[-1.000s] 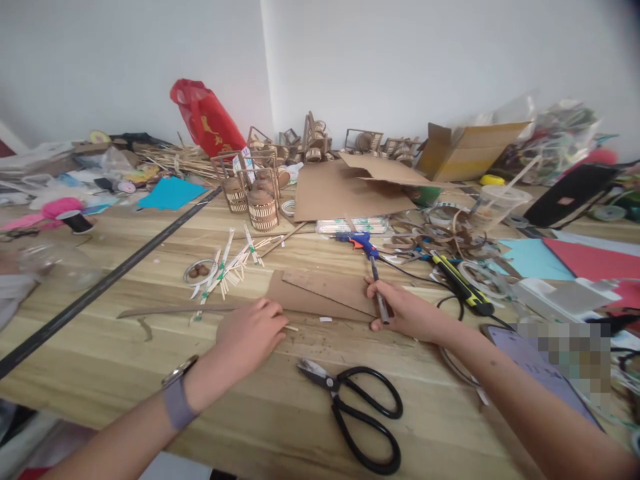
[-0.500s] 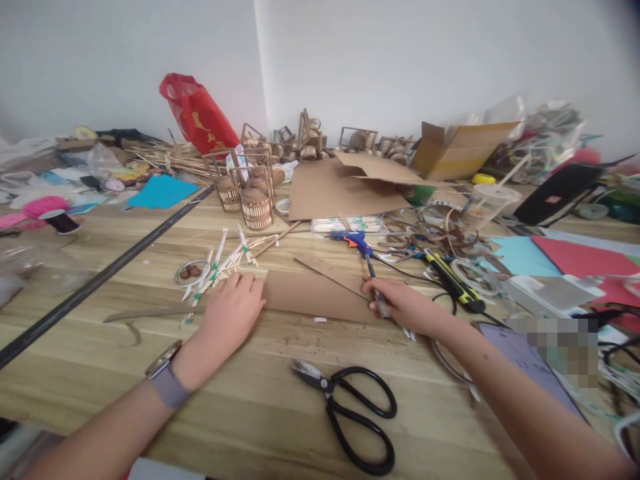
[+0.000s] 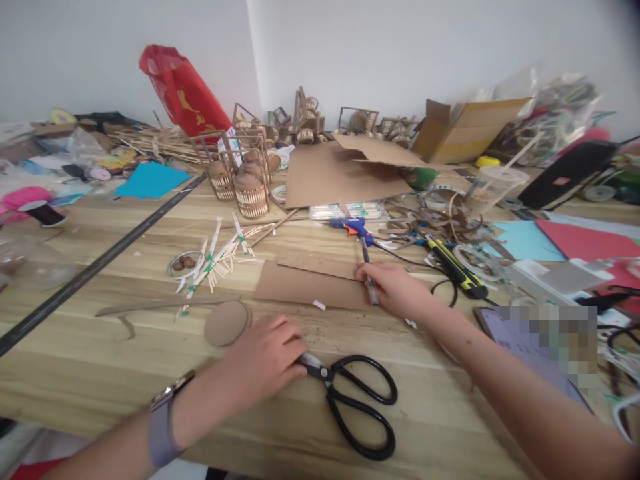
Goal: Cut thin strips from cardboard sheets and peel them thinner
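Note:
My left hand (image 3: 273,353), a watch on its wrist, has its fingers closed around the blade tips of black-handled scissors (image 3: 325,375) lying on the table. The fingers partly hide the tips. Just left of it lies a round cardboard disc (image 3: 225,323), apparently with another beneath. My right hand (image 3: 390,287) grips a slim grey pen-like tool (image 3: 367,253), tilted over the right end of a cardboard sheet (image 3: 290,287). On that sheet rests a narrower cardboard strip (image 3: 320,268), its right end by the fingers.
A blue glue gun (image 3: 355,228) lies just beyond my right hand, a yellow-black utility knife (image 3: 457,270) to its right. Small lidded baskets (image 3: 253,193) stand behind thin sticks (image 3: 220,263). A phone (image 3: 530,353) lies by the right forearm. Cardboard sheets (image 3: 320,180) lie farther back.
My left hand has come off the cardboard sheet, toward me and right, onto the scissors' blades. The cardboard disc now shows. The narrow strip has turned to lie nearly along the sheet.

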The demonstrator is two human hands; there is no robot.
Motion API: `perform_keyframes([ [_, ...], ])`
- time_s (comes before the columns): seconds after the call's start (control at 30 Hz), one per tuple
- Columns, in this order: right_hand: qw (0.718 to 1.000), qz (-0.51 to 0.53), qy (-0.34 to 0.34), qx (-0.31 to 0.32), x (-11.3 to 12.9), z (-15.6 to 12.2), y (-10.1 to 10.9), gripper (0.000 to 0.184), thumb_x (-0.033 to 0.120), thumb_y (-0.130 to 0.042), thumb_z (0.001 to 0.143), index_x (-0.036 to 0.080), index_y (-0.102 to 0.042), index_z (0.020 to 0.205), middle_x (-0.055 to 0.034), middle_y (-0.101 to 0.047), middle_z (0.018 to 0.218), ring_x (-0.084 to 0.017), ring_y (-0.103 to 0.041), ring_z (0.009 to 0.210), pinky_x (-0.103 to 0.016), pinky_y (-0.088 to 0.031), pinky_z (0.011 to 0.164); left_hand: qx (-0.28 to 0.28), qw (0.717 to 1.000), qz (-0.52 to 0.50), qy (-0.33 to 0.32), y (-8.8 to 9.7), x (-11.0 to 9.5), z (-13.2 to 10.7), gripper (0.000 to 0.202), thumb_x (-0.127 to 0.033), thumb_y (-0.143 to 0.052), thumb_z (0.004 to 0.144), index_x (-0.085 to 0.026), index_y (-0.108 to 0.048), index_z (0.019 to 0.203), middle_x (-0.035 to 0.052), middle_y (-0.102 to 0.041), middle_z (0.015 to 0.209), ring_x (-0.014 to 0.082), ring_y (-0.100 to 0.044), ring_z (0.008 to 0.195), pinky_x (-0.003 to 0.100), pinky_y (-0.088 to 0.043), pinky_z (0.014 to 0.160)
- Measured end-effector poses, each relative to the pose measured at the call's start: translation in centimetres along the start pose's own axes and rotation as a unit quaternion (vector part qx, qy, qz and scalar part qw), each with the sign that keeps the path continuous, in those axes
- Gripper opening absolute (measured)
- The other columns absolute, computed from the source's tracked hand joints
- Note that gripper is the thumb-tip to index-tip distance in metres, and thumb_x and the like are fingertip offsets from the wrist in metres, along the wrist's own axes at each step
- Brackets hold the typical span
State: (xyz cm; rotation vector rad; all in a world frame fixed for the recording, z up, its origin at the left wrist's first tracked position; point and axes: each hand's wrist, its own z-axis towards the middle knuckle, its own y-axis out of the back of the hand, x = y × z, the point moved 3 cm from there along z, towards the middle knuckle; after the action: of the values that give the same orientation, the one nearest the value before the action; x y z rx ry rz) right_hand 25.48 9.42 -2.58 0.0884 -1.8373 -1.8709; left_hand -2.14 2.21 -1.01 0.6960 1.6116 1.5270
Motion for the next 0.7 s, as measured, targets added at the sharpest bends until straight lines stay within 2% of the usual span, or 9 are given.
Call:
perform_keyframes([
  [0.07, 1.000, 0.002, 0.010, 0.001, 0.7, 0.1, 0.0, 0.021, 0.006, -0.058, 0.086, 0.019, -0.065, 0.101, -0.0064, -0.069, 0.100, -0.023, -0.063, 0.097, -0.037, -0.048, 0.088, -0.001, 1.000, -0.004, -0.016, -0.6, -0.6, -0.2, 0.025, -0.025, -0.084, 0.082, -0.018, -0.069, 0.102, 0.0066, -0.069, 0.109, 0.0283, -0.063, 0.100, 0.044, -0.055, 0.086],
  [0.13, 1.000, 0.008, 0.021, 0.001, 1.5, 0.0, 0.0, 0.027, 0.003, -0.054, 0.083, 0.021, -0.065, 0.100, -0.0079, -0.070, 0.098, -0.024, -0.063, 0.096, -0.034, -0.047, 0.086, -0.012, 0.999, 0.011, -0.028, -1.3, -1.1, -0.3, 0.032, -0.025, -0.087, 0.079, -0.017, -0.068, 0.103, 0.0072, -0.069, 0.109, 0.0287, -0.063, 0.099, 0.044, -0.055, 0.085],
  [0.3, 0.998, 0.032, 0.045, -0.005, 2.2, -0.3, -0.2, 0.028, 0.005, -0.049, 0.082, 0.022, -0.064, 0.098, -0.0093, -0.071, 0.100, -0.025, -0.064, 0.095, -0.033, -0.048, 0.083, -0.037, 0.998, 0.030, -0.032, -2.2, -1.8, 0.1, 0.020, -0.027, -0.082, 0.085, -0.019, -0.065, 0.092, 0.0045, -0.067, 0.095, 0.0259, -0.061, 0.088, 0.041, -0.054, 0.078],
  [0.43, 0.997, 0.053, 0.050, -0.009, 1.7, -0.1, -0.3, 0.035, 0.001, -0.047, 0.077, 0.024, -0.063, 0.097, -0.0072, -0.072, 0.104, -0.023, -0.065, 0.101, -0.033, -0.049, 0.088, -0.053, 0.996, 0.040, -0.057, -2.1, -2.8, 0.9, 0.021, -0.032, -0.078, 0.088, -0.019, -0.062, 0.089, 0.0037, -0.065, 0.091, 0.0252, -0.059, 0.086, 0.039, -0.052, 0.073],
  [0.6, 0.998, 0.048, 0.036, -0.023, 0.9, 0.5, -0.4, 0.032, 0.002, -0.050, 0.076, 0.024, -0.060, 0.098, -0.0050, -0.068, 0.095, -0.023, -0.064, 0.092, -0.033, -0.049, 0.082, -0.047, 0.994, 0.046, -0.085, -1.6, -4.2, 2.3, 0.024, -0.038, -0.076, 0.089, -0.019, -0.062, 0.092, 0.0031, -0.065, 0.091, 0.0250, -0.059, 0.087, 0.038, -0.051, 0.072],
  [0.7, 0.998, 0.037, 0.031, -0.033, 0.5, 0.8, -0.5, 0.028, 0.003, -0.052, 0.081, 0.021, -0.060, 0.100, -0.0053, -0.065, 0.097, -0.021, -0.063, 0.090, -0.035, -0.050, 0.082, -0.040, 0.996, 0.034, -0.069, -1.1, -3.6, 2.6, 0.027, -0.043, -0.073, 0.091, -0.019, -0.062, 0.094, 0.0037, -0.066, 0.096, 0.0253, -0.059, 0.091, 0.039, -0.052, 0.077],
])
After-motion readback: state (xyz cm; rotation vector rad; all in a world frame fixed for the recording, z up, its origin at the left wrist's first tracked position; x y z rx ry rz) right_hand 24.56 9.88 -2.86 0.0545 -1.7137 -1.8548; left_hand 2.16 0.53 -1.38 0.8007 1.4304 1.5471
